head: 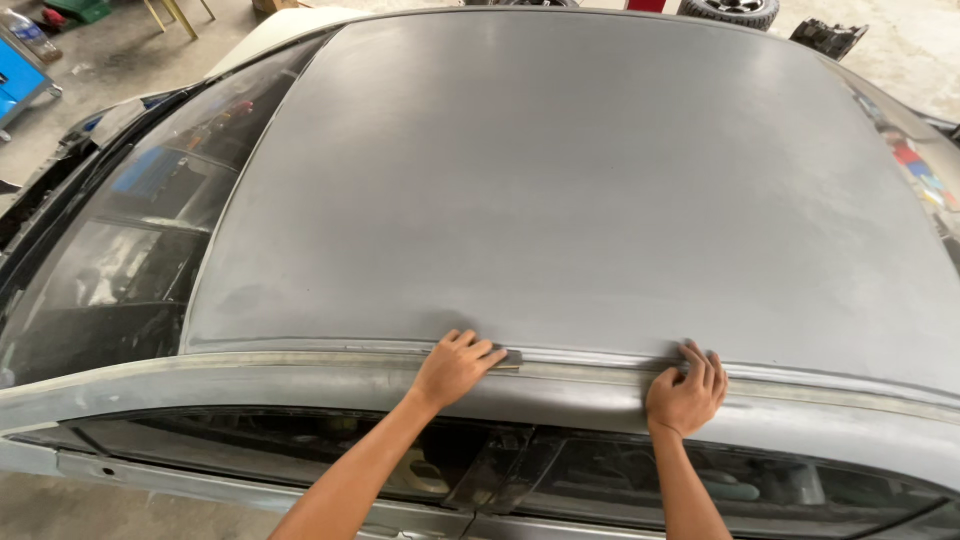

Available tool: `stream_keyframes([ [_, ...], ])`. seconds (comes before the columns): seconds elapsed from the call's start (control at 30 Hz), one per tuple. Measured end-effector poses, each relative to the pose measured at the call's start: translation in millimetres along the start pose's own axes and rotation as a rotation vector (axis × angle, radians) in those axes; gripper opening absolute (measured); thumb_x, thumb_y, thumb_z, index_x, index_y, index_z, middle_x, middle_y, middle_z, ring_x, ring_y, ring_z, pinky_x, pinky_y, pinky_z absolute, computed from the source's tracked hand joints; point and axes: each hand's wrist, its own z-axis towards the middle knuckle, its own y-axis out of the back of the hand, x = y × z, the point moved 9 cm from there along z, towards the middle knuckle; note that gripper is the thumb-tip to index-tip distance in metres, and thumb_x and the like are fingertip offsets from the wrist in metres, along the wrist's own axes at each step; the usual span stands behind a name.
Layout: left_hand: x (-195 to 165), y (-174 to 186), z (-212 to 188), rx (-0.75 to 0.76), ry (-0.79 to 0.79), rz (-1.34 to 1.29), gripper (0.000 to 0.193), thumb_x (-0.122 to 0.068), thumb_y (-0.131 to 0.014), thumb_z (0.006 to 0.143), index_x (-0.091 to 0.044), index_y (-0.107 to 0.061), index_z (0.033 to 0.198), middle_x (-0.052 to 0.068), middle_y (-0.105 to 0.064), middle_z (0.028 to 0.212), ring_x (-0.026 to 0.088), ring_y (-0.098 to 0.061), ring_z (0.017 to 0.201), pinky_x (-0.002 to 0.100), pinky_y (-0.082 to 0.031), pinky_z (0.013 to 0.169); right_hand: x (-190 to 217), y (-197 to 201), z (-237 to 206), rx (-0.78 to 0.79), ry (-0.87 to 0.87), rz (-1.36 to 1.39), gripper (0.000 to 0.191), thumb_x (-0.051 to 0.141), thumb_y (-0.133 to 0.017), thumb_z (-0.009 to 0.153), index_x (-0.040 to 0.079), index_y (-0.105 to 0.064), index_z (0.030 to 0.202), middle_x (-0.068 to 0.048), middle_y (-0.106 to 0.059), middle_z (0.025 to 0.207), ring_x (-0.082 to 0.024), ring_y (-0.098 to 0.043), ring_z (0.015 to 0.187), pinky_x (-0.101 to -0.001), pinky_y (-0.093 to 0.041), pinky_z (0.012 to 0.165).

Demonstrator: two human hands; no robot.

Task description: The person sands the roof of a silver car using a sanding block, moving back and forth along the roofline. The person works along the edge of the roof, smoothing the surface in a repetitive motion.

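Observation:
I look down on a car's dull grey, sanded roof (580, 190). My left hand (455, 367) presses a small dark piece of sandpaper (508, 357) onto the pale strip along the roof's near edge (300, 358). My right hand (688, 388) rests on the same edge farther right, fingers bent and spread on the metal, holding nothing. Both forearms reach up from the bottom of the view over the side window.
The windscreen (130, 240) slopes away at the left and the rear glass (925, 170) at the right. The side window frame (300, 470) runs below my hands. A tyre (735, 10) and a blue cart (20, 75) stand on the concrete floor beyond.

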Motion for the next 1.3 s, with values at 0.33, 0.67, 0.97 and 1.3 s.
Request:
stream_keyframes([
  [0.33,-47,-4,43,-0.137,-0.015,-0.005,0.033,-0.007,-0.065,0.096,-0.022,-0.075,0.124,0.003,-0.074,0.108,0.019,-0.068,0.096,0.036,-0.057,0.084,4,1,3,-0.006,0.007,0.029,0.036,-0.001,-0.052,0.086,0.011,-0.071,0.114,-0.005,-0.07,0.135,-0.032,-0.051,0.143,-0.0488,-0.031,0.128],
  [0.67,-78,-25,82,-0.054,0.047,-0.085,0.03,-0.008,-0.068,0.092,-0.018,-0.076,0.119,0.0,-0.074,0.102,0.02,-0.068,0.097,0.039,-0.056,0.091,2,-3,1,0.029,0.02,0.003,0.035,-0.003,-0.053,0.086,0.009,-0.071,0.114,-0.006,-0.07,0.136,-0.034,-0.05,0.143,-0.0509,-0.032,0.124],
  [0.97,-23,-18,27,-0.018,0.13,-0.115,0.036,-0.012,-0.072,0.085,-0.024,-0.079,0.118,0.004,-0.073,0.096,0.023,-0.065,0.089,0.041,-0.054,0.083,-4,2,5,0.022,0.008,0.02,0.034,-0.004,-0.052,0.089,0.007,-0.069,0.116,-0.007,-0.068,0.135,-0.037,-0.048,0.142,-0.0525,-0.031,0.124],
  [1.3,-44,-5,48,-0.094,0.101,-0.137,0.04,-0.01,-0.074,0.082,-0.022,-0.078,0.12,0.005,-0.068,0.093,0.023,-0.063,0.087,0.039,-0.052,0.078,4,6,11,0.051,-0.013,0.015,0.038,-0.004,-0.052,0.085,0.009,-0.069,0.117,-0.005,-0.069,0.135,-0.035,-0.049,0.142,-0.0514,-0.03,0.124],
])
